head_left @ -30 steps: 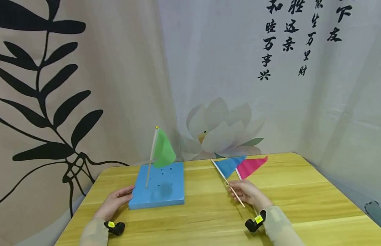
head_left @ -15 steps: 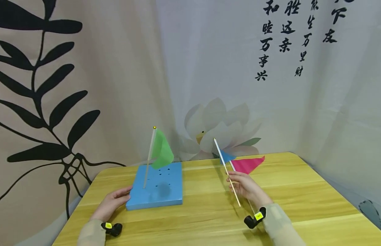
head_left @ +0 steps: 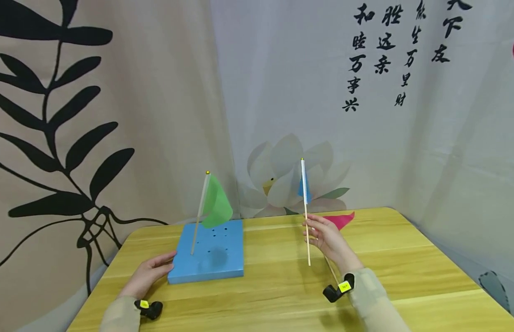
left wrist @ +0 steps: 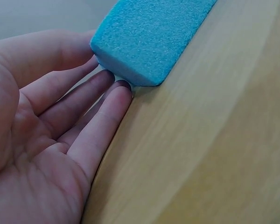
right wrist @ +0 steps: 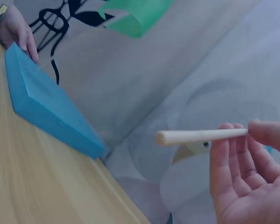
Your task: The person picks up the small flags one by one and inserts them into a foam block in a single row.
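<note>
My right hand (head_left: 329,237) pinches the wooden stick of a small blue flag (head_left: 305,186), held nearly upright over the table. In the right wrist view the stick's bare lower end (right wrist: 186,136) points away from the thumb and fingertips. My left hand (head_left: 146,275) rests against the left side of a blue foam board (head_left: 223,265), fingers fairly straight. The left wrist view shows those fingertips (left wrist: 117,95) right at the board's end face. A green flag (head_left: 216,203) stands in the board's left part, leaning slightly. Several small holes dot the board's top.
A pink flag (head_left: 341,220) lies on the wooden table (head_left: 273,295) behind and below my right hand, partly hidden by it. A printed curtain (head_left: 178,92) hangs close behind the table's far edge.
My right hand has raised the blue flag off the table and turned it from slanting to nearly upright. My left hand has stayed at the board.
</note>
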